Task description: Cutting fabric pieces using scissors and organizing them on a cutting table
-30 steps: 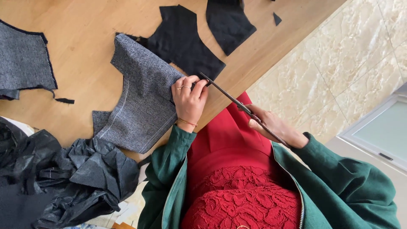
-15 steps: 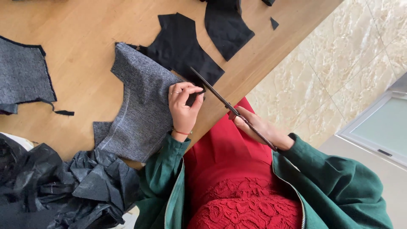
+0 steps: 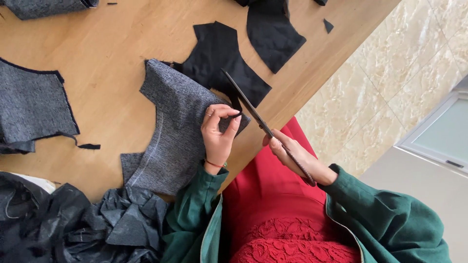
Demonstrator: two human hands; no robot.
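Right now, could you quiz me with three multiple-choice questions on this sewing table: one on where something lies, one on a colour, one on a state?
1. Where does the left hand rest?
A. on the grey fabric piece
B. on the floor
C. on the crumpled black lining

2. What colour are the sleeves?
A. yellow
B. green
C. white

3. What is the right hand doing?
A. lying flat and empty
B. holding a cup
C. holding scissors

Answers: 1 A, its fingers pinch the grey piece's edge. 2 B, both arms wear dark green. 3 C, the blades reach over the table edge.
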